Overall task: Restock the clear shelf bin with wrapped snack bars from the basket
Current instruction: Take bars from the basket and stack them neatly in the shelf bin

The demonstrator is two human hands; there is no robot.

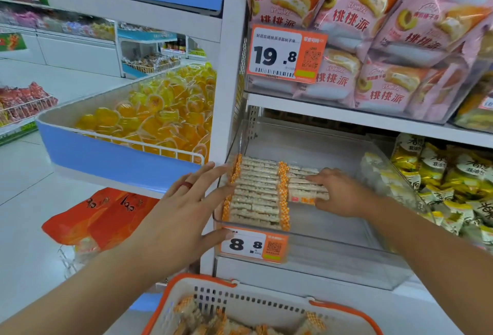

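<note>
The bars (256, 193) sit in a tidy row at the left end of the clear bin (346, 244), on the lower shelf. A shorter second row (306, 185) lies just at 3 o'clock of it, and the right hand (344, 193) pinches those few between thumb and fingers. The left hand (184, 212) is spread flat, fingers straight against the bin's left wall. More bars lie in the orange-rimmed basket (266, 305) at 6 o'clock. Two orange price tags: 8.8 (253, 245) on the bin, 19.8 (286, 53) at 12 o'clock by the pink packs (373, 41). Yellow packs (453, 182) at 3 o'clock, jelly cups (165, 110) at 10. White shop floor (24, 201) on the left.
</note>
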